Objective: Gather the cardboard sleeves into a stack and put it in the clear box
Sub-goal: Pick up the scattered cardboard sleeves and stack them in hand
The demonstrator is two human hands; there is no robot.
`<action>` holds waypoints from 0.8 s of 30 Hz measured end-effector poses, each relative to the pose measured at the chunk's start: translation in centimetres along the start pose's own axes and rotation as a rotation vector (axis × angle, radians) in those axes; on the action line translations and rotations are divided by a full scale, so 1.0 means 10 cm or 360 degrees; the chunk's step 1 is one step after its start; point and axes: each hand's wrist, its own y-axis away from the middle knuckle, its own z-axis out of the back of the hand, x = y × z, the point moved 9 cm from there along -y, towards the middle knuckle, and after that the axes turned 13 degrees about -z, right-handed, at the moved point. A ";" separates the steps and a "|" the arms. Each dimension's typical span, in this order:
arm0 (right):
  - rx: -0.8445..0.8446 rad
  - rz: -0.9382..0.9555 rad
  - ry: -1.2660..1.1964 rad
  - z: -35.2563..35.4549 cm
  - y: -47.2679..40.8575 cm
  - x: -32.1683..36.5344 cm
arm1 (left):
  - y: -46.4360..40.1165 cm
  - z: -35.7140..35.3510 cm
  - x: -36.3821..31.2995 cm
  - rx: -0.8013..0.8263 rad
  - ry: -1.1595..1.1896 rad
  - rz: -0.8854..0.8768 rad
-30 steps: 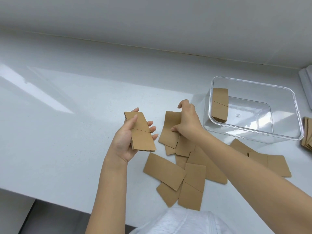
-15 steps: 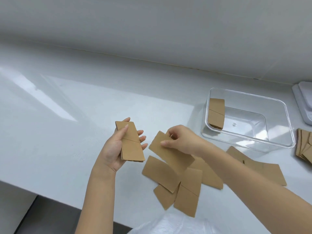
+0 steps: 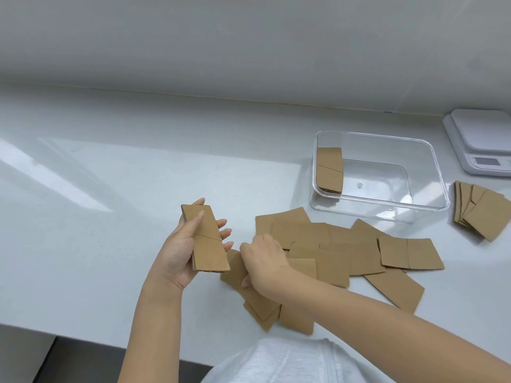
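Observation:
My left hand (image 3: 177, 252) holds a small stack of brown cardboard sleeves (image 3: 206, 244) upright above the white counter, thumb across its face. My right hand (image 3: 265, 261) is just right of it, fingers curled down onto a loose cardboard sleeve (image 3: 233, 269) at the left end of the scattered pile (image 3: 331, 252). Several flat sleeves overlap there and spread to the right. The clear box (image 3: 431, 161) stands behind the pile at the right. A few sleeves (image 3: 329, 170) lean against its left wall inside.
A white kitchen scale (image 3: 481, 142) sits at the far right by the wall. Another fanned bundle of sleeves (image 3: 481, 214) lies right of the box. The counter's front edge (image 3: 83, 331) runs close to my body at the lower left.
My right hand has moved down and left with its sleeve, to the pile's left end beside the held stack. The view has shifted right, showing the scale.

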 end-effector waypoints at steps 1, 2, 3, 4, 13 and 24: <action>0.0004 0.0005 -0.0003 -0.01 0.02 0.00 | 0.01 -0.03 0.01 0.0016 -0.0018 0.0001; 0.0022 0.0021 -0.0045 -0.02 0.02 0.02 | 0.01 -0.04 0.01 0.0023 -0.0028 -0.0004; 0.0046 0.0040 -0.0124 -0.05 0.03 0.04 | 0.03 -0.06 0.01 0.0029 -0.0036 -0.0009; 0.0080 0.0079 -0.0221 -0.07 0.06 0.07 | 0.04 -0.08 0.01 0.0034 -0.0039 -0.0009; 0.0035 -0.0026 -0.1457 0.46 0.16 -0.54 | 0.35 -0.13 -0.13 0.0003 0.0035 -0.0167; 0.0102 0.0439 -0.0030 0.50 0.58 -1.01 | 0.74 -0.30 -0.08 -0.0047 -0.0028 -0.0176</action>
